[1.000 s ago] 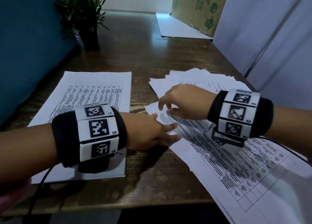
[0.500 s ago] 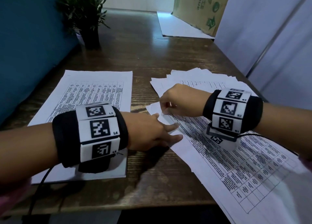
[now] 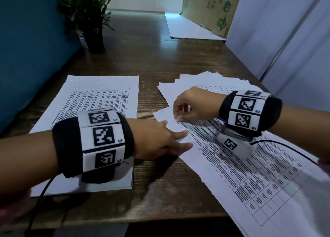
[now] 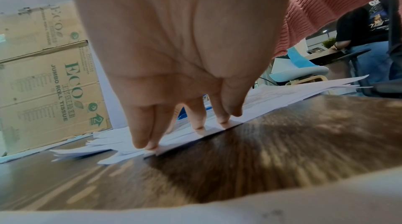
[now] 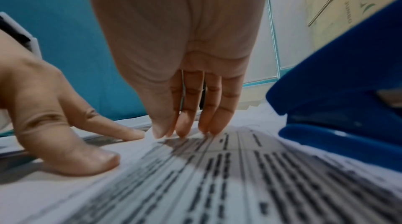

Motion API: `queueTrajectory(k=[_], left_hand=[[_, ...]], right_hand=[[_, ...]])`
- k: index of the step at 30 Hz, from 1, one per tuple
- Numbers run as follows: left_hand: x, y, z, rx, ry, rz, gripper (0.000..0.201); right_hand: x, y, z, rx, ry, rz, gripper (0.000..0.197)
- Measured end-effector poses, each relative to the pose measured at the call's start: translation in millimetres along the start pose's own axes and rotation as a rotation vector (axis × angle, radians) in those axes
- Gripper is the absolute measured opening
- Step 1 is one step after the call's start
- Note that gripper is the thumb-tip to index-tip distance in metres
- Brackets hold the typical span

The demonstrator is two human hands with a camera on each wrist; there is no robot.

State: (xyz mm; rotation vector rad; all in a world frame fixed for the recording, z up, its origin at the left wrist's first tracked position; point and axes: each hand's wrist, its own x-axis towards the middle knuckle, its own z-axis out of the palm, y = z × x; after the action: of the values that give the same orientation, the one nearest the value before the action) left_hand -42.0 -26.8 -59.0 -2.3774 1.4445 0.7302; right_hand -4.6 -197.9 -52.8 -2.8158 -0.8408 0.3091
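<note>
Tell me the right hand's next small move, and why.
Probably pinch the corner of the top sheet and peel it up. The right hand rests its fingertips on that corner with nothing gripped, and the left hand presses straight fingers on the edge of the pile, which should keep it from sliding.

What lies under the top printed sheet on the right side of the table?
More white sheets, fanned out past its far edge, on the wooden table. Their number and print are hidden under the top printed sheet.
</note>
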Motion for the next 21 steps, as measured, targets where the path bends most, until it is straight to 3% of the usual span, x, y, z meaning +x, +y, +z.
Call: queueTrajectory(k=[11, 21], left_hand=[[-3, 3, -4, -0.007, -0.024, -0.016, 0.047], [-5, 5, -5, -0.008, -0.025, -0.028, 0.047]], right_hand=[[5, -6, 2, -0.023, 0.043, -0.052, 0.007], [8, -11, 3, -0.114, -0.061, -0.081, 0.008]])
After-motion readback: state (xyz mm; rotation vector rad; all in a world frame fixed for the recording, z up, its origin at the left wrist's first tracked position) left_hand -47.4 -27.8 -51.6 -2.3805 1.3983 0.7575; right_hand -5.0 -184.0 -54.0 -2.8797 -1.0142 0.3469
